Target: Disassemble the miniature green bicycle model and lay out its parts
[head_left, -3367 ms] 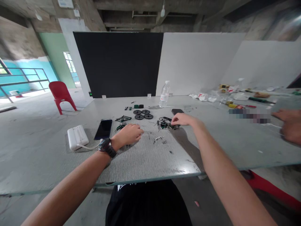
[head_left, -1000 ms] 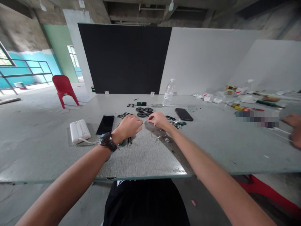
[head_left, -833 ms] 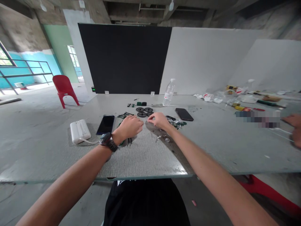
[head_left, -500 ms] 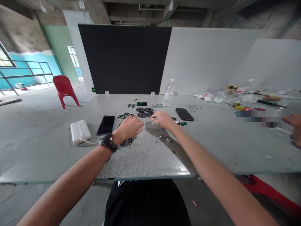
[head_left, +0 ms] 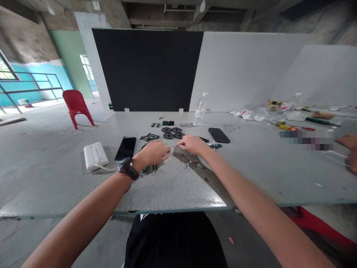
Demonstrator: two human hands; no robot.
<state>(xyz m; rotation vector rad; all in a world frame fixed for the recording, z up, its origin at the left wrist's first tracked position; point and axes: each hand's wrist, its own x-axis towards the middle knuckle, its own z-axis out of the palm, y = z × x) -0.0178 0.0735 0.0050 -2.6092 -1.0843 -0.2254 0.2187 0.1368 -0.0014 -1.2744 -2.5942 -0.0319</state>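
My left hand (head_left: pixel 156 152), with a dark watch (head_left: pixel 127 167) on its wrist, is held low over the table with its fingers curled closed. What it holds, if anything, is hidden. My right hand (head_left: pixel 191 144) is closed in a pinch, fingertips down near the table; anything between them is too small to make out. Just beyond the hands lie several black spoked toy wheels (head_left: pixel 169 136) and a thin black toy bicycle frame (head_left: pixel 150 136). Small silver pieces (head_left: pixel 192 162) lie below my right hand, and thin black rods (head_left: pixel 154 168) below my left.
A phone (head_left: pixel 126 148) and a white power bank (head_left: pixel 95 156) with a cable lie left; another phone (head_left: pixel 219 135) lies right. A water bottle (head_left: pixel 200 109) stands behind. Green and silver parts (head_left: pixel 214 146) lie beside my right wrist. Another person's hand (head_left: pixel 347 142) is far right.
My right hand has come slightly lower and nearer to me, baring more of the wheels. My left hand has dropped a little, and the black frame shows more fully.
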